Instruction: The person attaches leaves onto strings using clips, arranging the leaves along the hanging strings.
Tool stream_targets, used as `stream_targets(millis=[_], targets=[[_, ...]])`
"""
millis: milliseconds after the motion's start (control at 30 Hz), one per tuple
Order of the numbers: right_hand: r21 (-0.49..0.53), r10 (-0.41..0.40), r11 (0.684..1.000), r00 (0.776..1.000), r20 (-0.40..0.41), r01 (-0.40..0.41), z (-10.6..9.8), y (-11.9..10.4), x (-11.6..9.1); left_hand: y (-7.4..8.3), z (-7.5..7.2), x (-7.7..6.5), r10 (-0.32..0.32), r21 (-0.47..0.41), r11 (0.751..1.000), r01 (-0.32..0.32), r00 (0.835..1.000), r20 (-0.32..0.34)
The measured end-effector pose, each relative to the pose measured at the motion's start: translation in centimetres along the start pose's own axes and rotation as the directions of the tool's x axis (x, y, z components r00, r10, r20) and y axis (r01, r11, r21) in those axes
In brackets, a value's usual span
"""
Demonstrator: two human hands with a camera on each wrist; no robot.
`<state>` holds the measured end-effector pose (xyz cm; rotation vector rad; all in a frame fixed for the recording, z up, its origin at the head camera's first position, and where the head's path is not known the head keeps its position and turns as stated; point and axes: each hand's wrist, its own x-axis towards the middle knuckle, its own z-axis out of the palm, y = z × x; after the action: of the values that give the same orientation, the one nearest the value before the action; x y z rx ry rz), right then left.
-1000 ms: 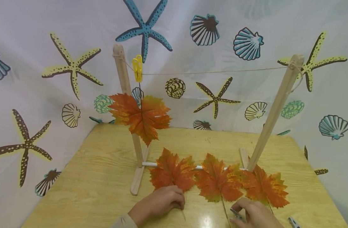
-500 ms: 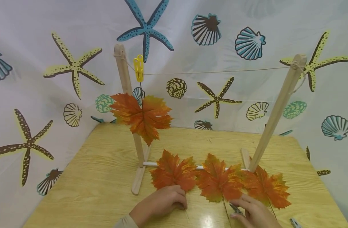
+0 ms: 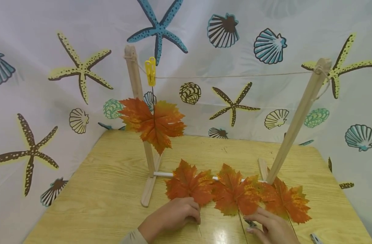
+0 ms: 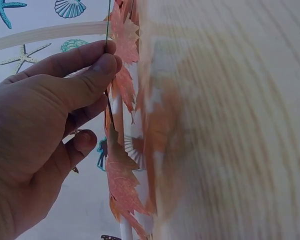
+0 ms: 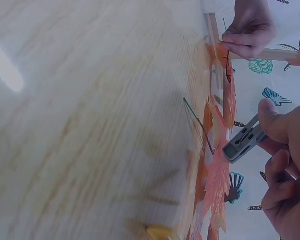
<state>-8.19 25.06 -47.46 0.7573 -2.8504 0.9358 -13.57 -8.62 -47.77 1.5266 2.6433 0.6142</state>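
My left hand [image 3: 178, 213] pinches the thin stem [image 4: 108, 30] of the leftmost orange artificial maple leaf [image 3: 189, 183] on the table. Thumb and fingertips meet on that stem in the left wrist view. Held in my right hand [image 3: 272, 227] is a grey clothespin [image 5: 245, 142], its jaws pointing away from the palm. The middle leaf [image 3: 234, 191] lies beside the right hand, its stem toward me. A third leaf [image 3: 286, 200] lies farther right, partly behind that hand. Another leaf [image 3: 155, 123] hangs by its stem from a yellow clothespin [image 3: 150, 72] on the string [image 3: 228, 76].
Two wooden posts, left [image 3: 134, 74] and right [image 3: 298, 118], carry the string. A white rod [image 3: 162, 174] joins their feet behind the leaves. A second grey clothespin [image 3: 315, 238] lies at the front right. A shell-and-starfish cloth [image 3: 240, 34] hangs behind.
The leftmost leaf has shifted slightly right with my left hand, nearer the middle leaf. My right hand has moved slightly and turned the grey clothespin a little. The head view has drifted slightly.
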Motion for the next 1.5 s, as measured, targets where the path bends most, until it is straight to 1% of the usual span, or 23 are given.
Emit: stream_targets(millis=[133,233,467,533,633,733,900,1100,1200,1333,1500], targets=[[0.022,-0.029,0.999,0.999,-0.020,0.029,0.6,0.0,-0.1,-0.2,-0.1,-0.1,0.016,0.025,1.000,-0.015,1.000,-0.010],[0.044,-0.038,0.998,0.999,-0.034,0.039,1.0,0.0,-0.2,-0.4,-0.1,-0.2,0.026,0.034,0.999,-0.025,0.999,-0.033],[0.116,0.016,0.993,1.000,0.023,-0.018,0.3,-0.5,0.2,-0.3,-0.2,0.0,0.031,0.049,0.998,-0.026,0.996,-0.088],[0.131,0.021,0.991,1.000,0.014,-0.023,0.3,-0.7,0.3,-0.2,-0.1,0.0,0.028,0.050,0.998,-0.023,0.994,-0.103],[0.159,0.031,0.987,0.999,-0.025,-0.027,0.3,-0.9,0.3,-0.2,-0.1,0.1,0.031,0.043,0.999,-0.026,0.991,-0.129],[0.180,0.034,0.983,0.997,-0.070,-0.021,0.4,-1.1,0.4,-0.2,-0.2,0.2,0.044,0.035,0.999,-0.039,0.986,-0.163],[0.173,-0.005,0.985,0.992,-0.129,0.027,0.4,-1.2,0.7,-0.1,-0.5,0.5,0.075,0.041,0.997,-0.068,0.976,-0.202],[0.178,-0.041,0.981,0.984,-0.176,0.072,0.7,-1.5,0.8,0.2,-0.7,1.1,0.122,0.084,0.991,-0.105,0.965,-0.234],[0.182,-0.065,0.978,0.978,-0.197,0.102,0.8,-1.7,0.9,0.3,-0.8,1.4,0.131,0.112,0.988,-0.106,0.960,-0.249],[0.206,-0.070,0.972,0.978,-0.198,0.111,0.8,-2.0,1.1,0.5,-1.0,1.7,0.137,0.127,0.986,-0.106,0.953,-0.271],[0.260,-0.041,0.962,0.987,-0.154,0.081,0.4,-2.4,1.3,0.8,-1.3,1.9,0.139,0.112,0.988,-0.110,0.942,-0.306]])
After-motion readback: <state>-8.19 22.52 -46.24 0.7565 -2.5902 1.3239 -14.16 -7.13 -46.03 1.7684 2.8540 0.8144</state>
